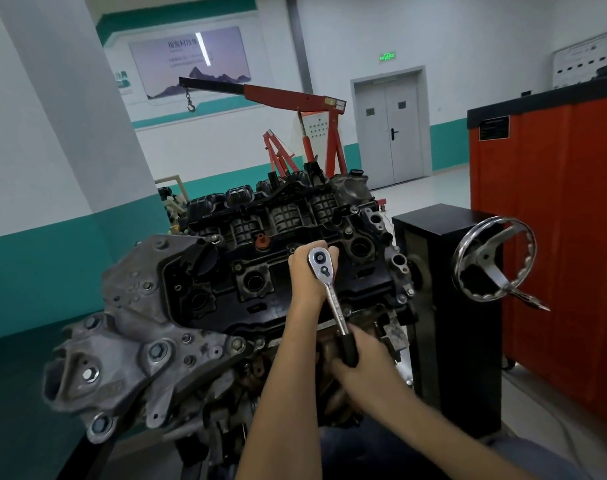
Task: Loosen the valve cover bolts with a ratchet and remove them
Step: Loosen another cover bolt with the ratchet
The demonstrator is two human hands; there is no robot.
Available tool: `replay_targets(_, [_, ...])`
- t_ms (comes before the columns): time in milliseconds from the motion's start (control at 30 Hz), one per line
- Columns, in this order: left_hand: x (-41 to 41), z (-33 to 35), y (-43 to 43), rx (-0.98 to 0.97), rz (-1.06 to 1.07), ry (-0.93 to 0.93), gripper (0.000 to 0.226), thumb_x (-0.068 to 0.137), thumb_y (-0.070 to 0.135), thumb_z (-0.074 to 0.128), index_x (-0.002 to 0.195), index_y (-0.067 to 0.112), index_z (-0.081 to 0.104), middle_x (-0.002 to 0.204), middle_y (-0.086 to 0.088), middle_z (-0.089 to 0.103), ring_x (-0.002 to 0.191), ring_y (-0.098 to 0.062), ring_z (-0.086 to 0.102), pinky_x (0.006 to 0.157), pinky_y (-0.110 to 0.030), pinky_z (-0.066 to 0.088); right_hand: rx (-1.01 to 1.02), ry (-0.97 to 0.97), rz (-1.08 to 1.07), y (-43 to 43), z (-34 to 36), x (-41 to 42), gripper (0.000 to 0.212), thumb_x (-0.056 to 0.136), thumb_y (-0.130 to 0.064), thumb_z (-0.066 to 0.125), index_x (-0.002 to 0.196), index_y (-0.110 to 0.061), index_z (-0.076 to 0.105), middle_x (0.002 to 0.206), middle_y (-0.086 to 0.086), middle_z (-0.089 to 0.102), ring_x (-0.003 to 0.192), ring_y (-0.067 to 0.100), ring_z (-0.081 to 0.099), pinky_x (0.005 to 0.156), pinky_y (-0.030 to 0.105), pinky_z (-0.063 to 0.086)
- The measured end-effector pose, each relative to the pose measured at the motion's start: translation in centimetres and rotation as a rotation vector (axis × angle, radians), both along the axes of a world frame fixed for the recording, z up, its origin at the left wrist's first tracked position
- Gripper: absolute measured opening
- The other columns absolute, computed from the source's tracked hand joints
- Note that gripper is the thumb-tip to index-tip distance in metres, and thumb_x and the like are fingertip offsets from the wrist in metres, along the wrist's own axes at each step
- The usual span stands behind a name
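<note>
the valve cover [222,282] sits atop the engine [139,306], tilted toward the person. the left hand [307,271] curls round the ratchet [332,297] just under its head, probably to keep the socket square on a bolt near the cover's middle; that bolt is hidden. the right hand [364,365] grips the black handle [349,349] at its far end for leverage. an edge bolt [401,298] farther right is not yet out.
</note>
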State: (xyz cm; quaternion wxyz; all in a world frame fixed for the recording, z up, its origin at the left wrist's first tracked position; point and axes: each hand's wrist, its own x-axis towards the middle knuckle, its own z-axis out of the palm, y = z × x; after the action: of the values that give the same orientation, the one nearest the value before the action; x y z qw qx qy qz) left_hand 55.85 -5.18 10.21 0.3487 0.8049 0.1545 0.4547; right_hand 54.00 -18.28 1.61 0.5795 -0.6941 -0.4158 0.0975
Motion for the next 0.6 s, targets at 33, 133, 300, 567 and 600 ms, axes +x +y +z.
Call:
replay_targets(33, [-0.3,0.0,0.3,0.011,-0.029,0.028,0.055,0.087,-0.004,0.057,0.054,0.018,0.02,0.051,0.001,0.021,0.052,-0.011,0.017,0.052,-0.025,0.017,-0.063,-0.08,0.02,-0.8,0.4,1.3,0.026,0.077,0.002,0.059,0.08,-0.024,0.057,0.072,0.005,0.063,0.063,0.012,0.057,0.058,0.018,0.045])
replay_targets(133, [-0.8,0.1,1.2,0.029,-0.097,0.104,0.054,0.088,-0.004,0.057,0.052,0.018,0.023,0.049,0.005,0.024,0.052,-0.011,0.022,0.055,-0.027,0.021,-0.302,-0.433,0.057,-3.2,3.7,7.1,0.018,0.081,-0.002,0.06,0.088,-0.019,0.057,0.074,0.005,0.06,0.063,0.019,0.057,0.061,0.033,0.049])
replay_targets(300, [-1.0,0.4,1.0,0.097,-0.087,0.148,0.042,0.082,-0.01,0.051,0.052,0.014,0.034,0.051,0.001,0.034,0.055,-0.013,0.029,0.054,-0.028,0.023,-0.552,-1.094,-0.181,-3.7,12.0,12.6,0.01,0.089,-0.02,0.058,0.095,-0.022,0.05,0.062,-0.012,0.038,0.055,0.007,0.041,0.051,0.02,0.03])
replay_targets(567, [0.6,0.8,0.1,-0.202,0.029,-0.025,0.051,0.084,-0.006,0.053,0.052,0.016,0.021,0.048,0.005,0.02,0.047,-0.009,0.018,0.046,-0.02,0.019,-0.126,-0.148,-0.052,-1.2,1.8,2.0,0.02,0.08,-0.006,0.062,0.077,-0.02,0.048,0.065,-0.001,0.054,0.053,0.006,0.052,0.051,0.021,0.043])
replay_targets(600, [0.7,0.8,-0.1,-0.185,0.043,-0.032,0.05,0.084,-0.006,0.054,0.053,0.016,0.021,0.049,0.004,0.019,0.046,-0.01,0.018,0.045,-0.02,0.02,-0.05,-0.019,0.002,-0.4,1.1,0.5,0.017,0.08,-0.004,0.062,0.08,-0.018,0.052,0.064,-0.001,0.056,0.05,0.002,0.052,0.048,0.016,0.043])
